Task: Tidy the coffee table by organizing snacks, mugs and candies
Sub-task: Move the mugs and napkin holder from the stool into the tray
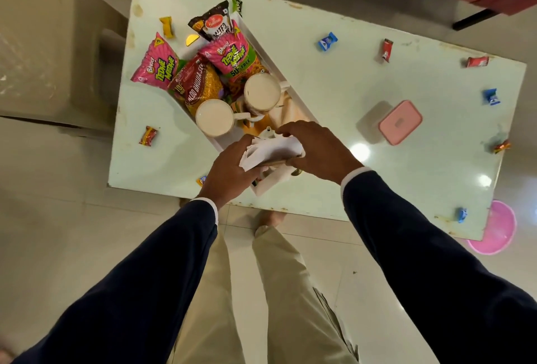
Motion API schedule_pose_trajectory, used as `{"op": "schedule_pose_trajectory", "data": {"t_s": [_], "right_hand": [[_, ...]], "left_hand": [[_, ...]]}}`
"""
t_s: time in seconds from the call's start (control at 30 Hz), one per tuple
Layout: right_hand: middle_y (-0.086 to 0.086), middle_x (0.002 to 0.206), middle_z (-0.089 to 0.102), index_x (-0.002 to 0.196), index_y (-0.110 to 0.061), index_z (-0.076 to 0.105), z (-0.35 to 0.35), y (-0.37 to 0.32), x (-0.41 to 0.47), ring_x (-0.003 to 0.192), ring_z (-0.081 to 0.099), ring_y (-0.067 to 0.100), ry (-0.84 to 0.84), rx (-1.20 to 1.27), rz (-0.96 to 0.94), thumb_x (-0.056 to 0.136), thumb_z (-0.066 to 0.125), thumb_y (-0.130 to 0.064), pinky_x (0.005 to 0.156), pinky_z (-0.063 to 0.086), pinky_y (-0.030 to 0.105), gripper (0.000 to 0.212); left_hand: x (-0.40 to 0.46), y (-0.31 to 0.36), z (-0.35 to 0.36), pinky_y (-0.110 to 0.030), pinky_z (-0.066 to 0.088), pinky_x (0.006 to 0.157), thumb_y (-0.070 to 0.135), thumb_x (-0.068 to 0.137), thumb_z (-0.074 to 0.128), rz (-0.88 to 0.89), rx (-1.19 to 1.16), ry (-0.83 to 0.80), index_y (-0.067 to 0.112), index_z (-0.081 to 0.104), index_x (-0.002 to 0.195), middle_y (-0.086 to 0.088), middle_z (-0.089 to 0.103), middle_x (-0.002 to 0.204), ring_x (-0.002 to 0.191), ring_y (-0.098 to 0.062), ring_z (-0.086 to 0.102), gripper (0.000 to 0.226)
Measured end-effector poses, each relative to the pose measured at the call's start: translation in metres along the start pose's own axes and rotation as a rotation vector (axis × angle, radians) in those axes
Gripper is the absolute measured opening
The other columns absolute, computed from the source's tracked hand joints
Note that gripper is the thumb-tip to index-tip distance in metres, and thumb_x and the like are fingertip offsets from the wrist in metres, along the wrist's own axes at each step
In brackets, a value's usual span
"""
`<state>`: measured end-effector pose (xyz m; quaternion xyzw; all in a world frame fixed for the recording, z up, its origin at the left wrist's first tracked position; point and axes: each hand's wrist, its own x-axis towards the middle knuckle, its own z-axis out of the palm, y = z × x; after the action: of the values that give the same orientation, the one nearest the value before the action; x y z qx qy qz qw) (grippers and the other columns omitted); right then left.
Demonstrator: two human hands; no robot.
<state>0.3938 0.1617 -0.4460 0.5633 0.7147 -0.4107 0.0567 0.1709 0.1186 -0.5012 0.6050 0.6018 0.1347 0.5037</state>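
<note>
A white tray (302, 108) lies slantwise on the pale coffee table (334, 96). It holds several snack packets (232, 55) and two white mugs (215, 118) (261, 92). Over the tray's near end, my left hand (229, 172) and my right hand (316, 151) both grip a stack of white paper napkins (271, 148) in a brown holder. Another pink packet (155, 64) hangs over the tray's left side. Wrapped candies lie scattered: blue (327, 41), red (386, 50) (477, 61), blue (491, 96), yellow (166, 26), red-yellow (148, 135).
A pink lidded box (400, 122) stands on the table's right part. A pink basin (494, 230) sits on the floor by the right corner. A beige plastic chair (52, 52) stands at the left. More candies lie near the right edge (502, 146) (462, 214).
</note>
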Motion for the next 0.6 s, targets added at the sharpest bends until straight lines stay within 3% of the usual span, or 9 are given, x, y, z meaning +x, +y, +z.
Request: {"op": "schedule_pose_trajectory", "data": {"t_s": [0.1,0.2,0.33,0.47,0.6], "right_hand": [[0.002,0.133,0.063,0.138,-0.024,0.056,0.001,-0.001,0.019,0.119,0.059,0.027,-0.007,-0.067,-0.019,0.085,0.075,-0.025,0.098,0.045,0.038,0.057],[0.003,0.132,0.063,0.137,-0.025,0.057,-0.002,0.005,0.036,0.118,0.058,0.028,0.025,-0.133,-0.052,0.084,0.073,-0.017,0.095,0.045,0.039,0.056],[0.0,0.137,0.059,0.138,-0.028,0.056,-0.003,0.016,0.054,0.125,0.056,0.025,-0.003,-0.09,-0.022,0.084,0.072,-0.012,0.099,0.047,0.037,0.058],[-0.004,0.132,0.06,0.129,-0.035,0.059,0.004,0.024,0.06,0.121,0.056,0.021,-0.072,-0.033,-0.03,0.083,0.069,-0.008,0.098,0.05,0.042,0.054],[-0.004,0.137,0.054,0.135,-0.028,0.055,0.01,0.034,0.057,0.127,0.05,0.02,-0.032,0.031,-0.062,0.078,0.073,-0.002,0.099,0.049,0.039,0.065]], "left_hand": [[0.008,-0.002,0.0,-0.011,0.041,0.074,0.032,0.085,0.078,-0.006,-0.015,0.024,0.023,0.053,0.124,0.015,0.061,0.109,0.096,-0.007,0.057,0.047],[0.015,-0.003,-0.004,-0.004,0.038,0.076,0.032,0.088,0.074,-0.008,-0.049,0.007,0.029,0.05,0.124,0.015,0.06,0.113,0.099,0.002,0.054,0.043],[0.02,-0.001,-0.009,-0.023,0.047,0.089,0.033,0.096,0.067,0.049,0.025,0.004,0.024,0.051,0.135,0.004,0.063,0.133,0.114,-0.003,0.055,0.043],[0.023,0.001,-0.009,-0.037,0.058,0.073,0.024,0.097,0.065,0.119,0.297,0.097,0.015,0.061,0.114,-0.003,0.069,0.111,0.097,-0.021,0.067,0.02],[0.027,0.005,-0.004,-0.031,0.05,0.061,0.027,0.097,0.066,0.187,0.441,0.12,0.012,0.063,0.107,-0.005,0.07,0.103,0.089,-0.024,0.067,0.019]]}}
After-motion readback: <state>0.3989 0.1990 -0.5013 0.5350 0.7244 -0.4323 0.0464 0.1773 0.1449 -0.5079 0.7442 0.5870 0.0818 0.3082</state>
